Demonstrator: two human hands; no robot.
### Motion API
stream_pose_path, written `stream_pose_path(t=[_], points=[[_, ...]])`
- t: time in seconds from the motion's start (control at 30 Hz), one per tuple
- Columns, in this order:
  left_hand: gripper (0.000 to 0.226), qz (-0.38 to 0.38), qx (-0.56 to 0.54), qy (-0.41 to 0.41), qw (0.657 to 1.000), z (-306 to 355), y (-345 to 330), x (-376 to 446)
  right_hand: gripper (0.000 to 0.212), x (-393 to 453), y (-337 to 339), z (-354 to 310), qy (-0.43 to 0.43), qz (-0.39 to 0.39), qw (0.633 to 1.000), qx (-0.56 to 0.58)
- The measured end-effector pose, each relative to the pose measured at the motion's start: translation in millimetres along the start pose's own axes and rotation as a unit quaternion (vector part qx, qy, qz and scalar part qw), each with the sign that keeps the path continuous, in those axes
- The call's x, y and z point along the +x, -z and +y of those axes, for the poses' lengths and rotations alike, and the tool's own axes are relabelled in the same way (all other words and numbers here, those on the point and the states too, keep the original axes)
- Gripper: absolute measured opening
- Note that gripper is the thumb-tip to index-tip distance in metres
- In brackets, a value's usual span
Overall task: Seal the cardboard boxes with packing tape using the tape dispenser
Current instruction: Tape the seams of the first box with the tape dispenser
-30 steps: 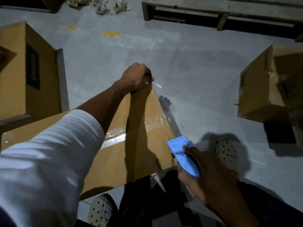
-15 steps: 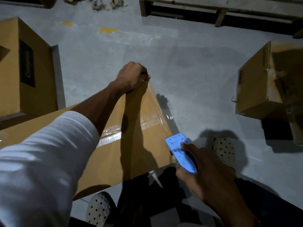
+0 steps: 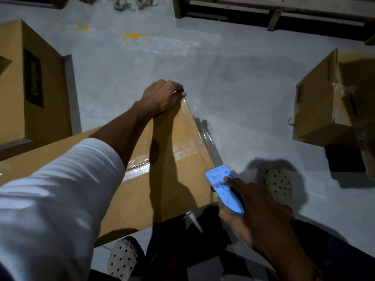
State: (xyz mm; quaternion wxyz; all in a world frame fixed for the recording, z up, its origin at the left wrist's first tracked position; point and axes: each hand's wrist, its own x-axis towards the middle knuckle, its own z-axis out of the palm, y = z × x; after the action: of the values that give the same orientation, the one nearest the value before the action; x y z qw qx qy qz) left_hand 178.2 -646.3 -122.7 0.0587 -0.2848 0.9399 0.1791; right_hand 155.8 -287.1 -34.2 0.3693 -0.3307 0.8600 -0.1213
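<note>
Head view looks down on a brown cardboard box (image 3: 162,179) standing on the grey floor (image 3: 233,78), with the person's feet at its near edge. Compared with a second ago little has shifted: the left hand (image 3: 162,96) has stayed curled over the box's far right corner, pinning the free end of the clear tape (image 3: 206,132) there, while the right hand (image 3: 257,211) has kept its fingers wrapped round the blue tape dispenser (image 3: 224,189) at the near right corner. The stretched length of tape along the right edge looks about the same, so I judge the strip is fully drawn out and the next step is pressing it down and cutting it, not pulling more.

An older strip of tape (image 3: 154,161) already crosses the top of the box, glossy and slightly wrinkled over the flap seam. The cardboard is matt, smooth and sharp-edged; the fresh tape is thin, see-through and shiny where light catches it. The dispenser is flat, hard plastic with a rounded grip end. Two more brown boxes sit apart, one (image 3: 30,82) at the floor's left edge with a dark label, another (image 3: 328,98) at the right with crumpled tape on it.
</note>
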Motion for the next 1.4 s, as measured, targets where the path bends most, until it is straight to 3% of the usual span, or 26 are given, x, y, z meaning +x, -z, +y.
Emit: stream_pose_path(t=[0.2,0.3,0.37,0.4,0.5,0.67,0.73,0.87,1.03,1.13,1.3,1.4], points=[[0.044,-0.074,-0.018,0.127,0.989,4.1,-0.8,7.6,0.054,-2.0,1.2,-1.3,0.018,0.008,0.999,-0.034],[0.031,0.000,0.007,0.208,0.978,7.3,-1.3,3.6,0.057,-2.9,0.9,-0.9,0.027,0.007,0.999,-0.044],[0.028,0.093,-0.026,0.180,0.979,17.4,-5.5,-3.3,0.058,-2.5,0.4,-1.0,0.034,0.010,0.999,-0.036],[0.031,0.105,-0.061,0.148,0.982,22.7,-10.3,-7.4,0.057,-2.9,0.7,-1.3,0.037,0.014,0.999,-0.035],[0.042,0.051,-0.095,0.079,0.991,35.0,-29.5,-20.4,0.057,-3.6,-1.0,0.0,0.032,0.010,0.998,-0.047],[0.068,0.019,0.026,0.123,0.992,40.3,-41.4,-27.0,0.056,-2.0,-10.1,4.7,0.050,0.032,0.998,-0.008],[0.078,0.032,0.056,0.108,0.992,44.7,-50.1,-42.8,0.054,0.4,-11.4,6.0,0.043,0.029,0.999,-0.007],[0.076,0.046,0.068,0.024,0.996,61.6,-72.6,-88.2,0.057,5.0,-13.3,7.5,0.051,0.017,0.999,-0.006],[0.082,0.019,0.062,0.027,0.998,95.8,-94.8,-138.3,0.061,8.4,-12.1,9.5,0.071,0.024,0.996,-0.045],[0.080,0.034,0.061,0.043,0.997,106.3,-101.8,-154.8,0.053,9.3,-12.5,9.6,0.083,0.050,0.993,-0.070],[0.078,0.009,0.068,0.068,0.995,107.2,-99.7,-150.9,0.063,9.6,-16.3,7.9,0.110,0.110,0.984,-0.086],[0.078,-0.003,0.054,0.079,0.995,110.0,-98.5,-151.5,0.053,0.7,-13.7,9.6,0.091,0.066,0.990,-0.082]])
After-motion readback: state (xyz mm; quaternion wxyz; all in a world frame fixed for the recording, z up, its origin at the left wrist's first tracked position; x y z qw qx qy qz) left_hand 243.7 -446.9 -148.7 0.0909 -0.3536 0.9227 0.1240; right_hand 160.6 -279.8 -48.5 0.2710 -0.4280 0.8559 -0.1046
